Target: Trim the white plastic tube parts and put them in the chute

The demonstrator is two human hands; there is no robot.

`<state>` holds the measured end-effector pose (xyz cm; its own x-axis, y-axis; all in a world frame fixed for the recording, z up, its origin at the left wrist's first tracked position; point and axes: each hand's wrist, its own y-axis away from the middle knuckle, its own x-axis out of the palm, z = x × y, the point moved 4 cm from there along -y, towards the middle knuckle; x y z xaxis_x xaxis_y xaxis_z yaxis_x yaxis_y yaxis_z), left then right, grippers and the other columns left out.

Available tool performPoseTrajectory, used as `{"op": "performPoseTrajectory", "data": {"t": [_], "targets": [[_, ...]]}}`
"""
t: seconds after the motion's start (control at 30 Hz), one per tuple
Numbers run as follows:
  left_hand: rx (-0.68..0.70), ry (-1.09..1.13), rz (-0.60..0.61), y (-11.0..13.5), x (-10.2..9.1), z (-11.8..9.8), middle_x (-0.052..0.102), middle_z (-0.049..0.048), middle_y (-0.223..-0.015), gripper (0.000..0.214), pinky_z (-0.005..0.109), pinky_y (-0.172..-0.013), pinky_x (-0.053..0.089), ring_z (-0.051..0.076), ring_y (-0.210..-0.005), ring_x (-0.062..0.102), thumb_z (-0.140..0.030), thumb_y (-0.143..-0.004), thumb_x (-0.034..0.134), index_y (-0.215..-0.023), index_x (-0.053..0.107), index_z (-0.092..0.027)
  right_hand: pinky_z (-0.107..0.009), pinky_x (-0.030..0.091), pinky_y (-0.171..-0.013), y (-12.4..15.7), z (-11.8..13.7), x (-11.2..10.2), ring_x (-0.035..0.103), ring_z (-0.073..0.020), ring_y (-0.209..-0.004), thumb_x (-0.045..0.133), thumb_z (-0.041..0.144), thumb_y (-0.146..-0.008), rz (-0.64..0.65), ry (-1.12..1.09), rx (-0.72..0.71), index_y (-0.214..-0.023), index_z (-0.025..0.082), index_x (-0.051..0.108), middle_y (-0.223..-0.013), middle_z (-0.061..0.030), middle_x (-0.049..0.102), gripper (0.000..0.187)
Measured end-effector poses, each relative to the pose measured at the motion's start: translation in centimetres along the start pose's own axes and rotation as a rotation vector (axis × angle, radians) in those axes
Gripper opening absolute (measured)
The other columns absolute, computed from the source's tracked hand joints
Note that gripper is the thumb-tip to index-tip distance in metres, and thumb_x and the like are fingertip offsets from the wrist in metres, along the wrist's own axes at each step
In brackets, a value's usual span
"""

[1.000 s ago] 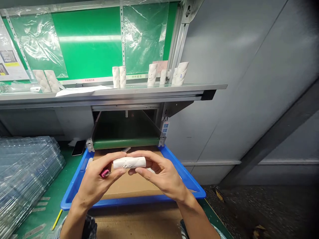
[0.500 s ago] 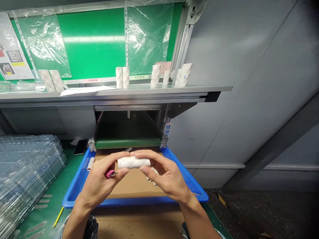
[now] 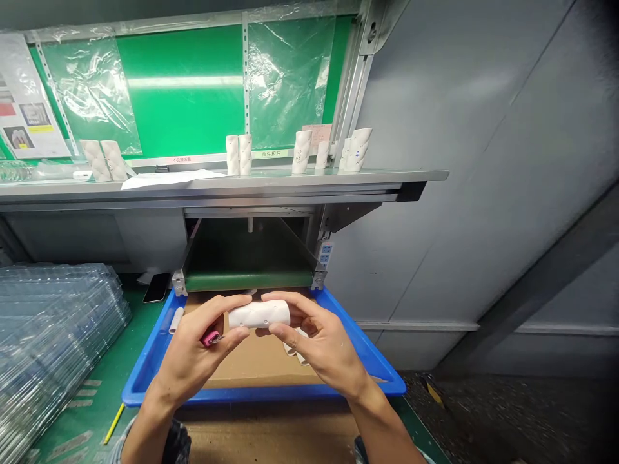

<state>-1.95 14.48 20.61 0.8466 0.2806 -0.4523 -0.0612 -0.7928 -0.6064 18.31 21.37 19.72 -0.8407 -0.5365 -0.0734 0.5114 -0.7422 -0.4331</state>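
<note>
Left hand (image 3: 191,361), curled on a pink-handled blade (image 3: 210,339), and right hand (image 3: 316,348) pinched a white cylinder (image 3: 259,314) steady above a blue tray (image 3: 261,393).

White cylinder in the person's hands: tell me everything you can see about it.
The white cylinder is a short, rounded tube with a matte surface, possibly plastic or ceramic, marked with a few small dimples or specks. It lies roughly level, its long axis running sideways, held up by the fingers of the left hand and the right hand. It is above a cardboard sheet lying in a blue tray, not touching either.
</note>
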Motion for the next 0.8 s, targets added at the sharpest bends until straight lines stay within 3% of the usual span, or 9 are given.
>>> {"op": "performPoseTrajectory", "data": {"t": [0.07, 0.27, 0.4, 0.5, 0.6, 0.7, 0.8], "targets": [[-0.015, 0.004, 0.012, 0.0, 0.1, 0.1, 0.076, 0.0044, -0.096, 0.037, 0.024, -0.059, 0.045, 0.015, -0.067, 0.059, -0.046, -0.105, 0.069, -0.134, 0.074, -0.022, -0.035, 0.067, -0.090, 0.0, 0.0, 0.0, 0.081, -0.0239, -0.098, 0.085, 0.051, -0.093, 0.008, 0.001, -0.003, -0.128, 0.025, 0.075, -0.108, -0.0059, 0.083, 0.045], [0.070, -0.012, -0.021, -0.3, 0.0, -0.2, 0.067, -0.0011, -0.078, 0.031, 0.023, -0.058, 0.041, 0.012, -0.060, 0.047, -0.040, -0.104, 0.073, -0.131, 0.077, -0.025, -0.037, 0.066, -0.091, 0.1, 0.1, -0.1, 0.082, -0.0229, -0.091, 0.076, 0.050, -0.102, 0.030, 0.010, -0.014, -0.130, 0.025, 0.074, -0.099, -0.0055, 0.084, 0.038], [0.028, 0.007, -0.002, -0.5, 0.1, -0.1, 0.073, 0.0005, -0.089, 0.028, 0.023, -0.060, 0.043, 0.012, -0.062, 0.050, -0.036, -0.105, 0.072, -0.130, 0.077, -0.025, -0.037, 0.062, -0.106, 0.2, 0.6, -0.1, 0.077, -0.0242, -0.118, 0.077, 0.042, -0.101, 0.030, 0.104, -0.125, -0.130, 0.029, 0.076, -0.131, -0.0074, 0.079, 0.031], [0.070, 0.014, -0.006, -0.4, -0.1, -0.4, 0.071, -0.0008, -0.089, 0.028, 0.022, -0.058, 0.041, 0.010, -0.061, 0.046, -0.032, -0.103, 0.073, -0.130, 0.076, -0.026, -0.037, 0.062, -0.108, 0.3, 0.4, -0.1, 0.076, -0.0232, -0.120, 0.078, 0.041, -0.101, 0.004, 0.083, -0.128, -0.137, 0.031, 0.072, -0.134, -0.0071, 0.078, 0.039], [0.024, 0.024, -0.008, -0.4, -0.2, -0.2, 0.065, -0.0040, -0.080, 0.031, 0.021, -0.054, 0.038, 0.010, -0.060, 0.047, -0.030, -0.102, 0.074, -0.132, 0.073, -0.025, -0.042, 0.063, -0.108, 0.4, 0.4, -0.2, 0.077, -0.0239, -0.116, 0.078, 0.040, -0.101, -0.012, 0.082, -0.148, -0.144, 0.029, 0.067, -0.131, -0.0085, 0.078, 0.045], [0.018, 0.010, -0.018, -0.3, -0.1, 0.0, 0.064, -0.0050, -0.080, 0.025, 0.021, -0.052, 0.036, 0.009, -0.058, 0.046, -0.031, -0.102, 0.073, -0.126, 0.073, -0.025, -0.041, 0.064, -0.105, 0.4, 0.6, -0.2, 0.077, -0.0230, -0.115, 0.075, 0.033, -0.104, -0.014, 0.222, -0.241, -0.144, 0.031, 0.065, -0.130, -0.0067, 0.078, 0.041], [0.042, -0.053, -0.020, -0.1, 0.4, 0.0, 0.067, -0.0053, -0.086, 0.022, 0.021, -0.053, 0.035, 0.008, -0.058, 0.045, -0.030, -0.102, 0.073, -0.123, 0.071, -0.026, -0.040, 0.061, -0.104, 0.3, 1.2, 0.2, 0.074, -0.0241, -0.119, 0.076, 0.027, -0.103, -0.021, 0.545, -0.450, -0.138, 0.031, 0.068, -0.130, -0.0058, 0.078, 0.036]]}}
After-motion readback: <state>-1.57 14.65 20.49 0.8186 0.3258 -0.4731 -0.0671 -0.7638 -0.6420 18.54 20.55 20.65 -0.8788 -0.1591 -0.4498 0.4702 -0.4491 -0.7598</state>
